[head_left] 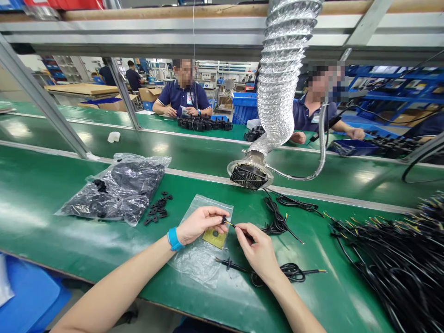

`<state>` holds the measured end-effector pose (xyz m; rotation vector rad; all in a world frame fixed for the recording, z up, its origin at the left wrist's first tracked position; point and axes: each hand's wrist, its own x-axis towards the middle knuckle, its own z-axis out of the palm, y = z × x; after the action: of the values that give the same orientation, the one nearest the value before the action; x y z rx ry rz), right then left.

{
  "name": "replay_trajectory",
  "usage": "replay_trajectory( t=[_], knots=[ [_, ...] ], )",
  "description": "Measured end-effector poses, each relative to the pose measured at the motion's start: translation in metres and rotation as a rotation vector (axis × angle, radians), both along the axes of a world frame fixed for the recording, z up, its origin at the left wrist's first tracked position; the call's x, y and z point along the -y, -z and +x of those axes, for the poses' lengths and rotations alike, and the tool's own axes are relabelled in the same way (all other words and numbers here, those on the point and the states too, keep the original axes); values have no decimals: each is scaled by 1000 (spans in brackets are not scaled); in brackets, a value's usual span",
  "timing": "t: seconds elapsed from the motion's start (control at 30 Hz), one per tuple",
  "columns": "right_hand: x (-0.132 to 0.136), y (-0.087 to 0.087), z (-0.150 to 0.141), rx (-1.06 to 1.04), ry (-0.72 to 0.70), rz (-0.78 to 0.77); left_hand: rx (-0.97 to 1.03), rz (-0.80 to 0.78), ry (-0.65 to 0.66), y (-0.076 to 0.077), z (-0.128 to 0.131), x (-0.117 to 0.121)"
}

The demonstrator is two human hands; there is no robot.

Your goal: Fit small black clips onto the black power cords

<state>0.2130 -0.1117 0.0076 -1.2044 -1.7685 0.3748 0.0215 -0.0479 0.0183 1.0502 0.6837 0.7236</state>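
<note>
Between the fingertips of my left hand (204, 224) is a small black plastic part (224, 219). My right hand (257, 249) pinches the end of a black cable (235, 225), whose thin yellowish wire tip meets the part; I cannot tell how far it passes in. Beneath my hands lie a clear zip bag (194, 263) and a yellow square plate with a dark round spot (215, 238). Below my right hand rests a coiled black cable (294, 273) with a black piece (229, 263) near one end. A blue band (175, 239) circles my left wrist.
Loose black parts (159, 209) lie beside a full plastic bag (118, 187) on the left. A large heap of cables (391, 268) fills the right; more coiled cables (275, 217) lie ahead. A silver duct (279, 74) hangs low with its fan (250, 175). Two co-workers sit opposite.
</note>
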Motion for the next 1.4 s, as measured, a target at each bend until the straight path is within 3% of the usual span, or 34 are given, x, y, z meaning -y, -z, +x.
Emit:
replay_trajectory(
  t=[0.2,0.47,0.7,0.8,0.9,1.0,1.4],
  knots=[
    [1,0,0,123,10,52,-171,222,-20,3,2,1],
    [-3,6,0,161,-43,123,-418,933,-137,2,11,16],
    [-9,7,2,14,-100,-130,-564,1294,-51,13,16,23],
    [-9,3,-2,-16,-34,-142,-576,1242,-117,10,17,23],
    [-8,0,-5,-30,28,-68,-496,984,-301,8,17,20],
    [-7,2,-5,-19,45,-26,-431,846,-349,10,19,17],
    [-1,3,1,-13,-57,-156,-431,1161,-188,13,16,27]
  ],
)
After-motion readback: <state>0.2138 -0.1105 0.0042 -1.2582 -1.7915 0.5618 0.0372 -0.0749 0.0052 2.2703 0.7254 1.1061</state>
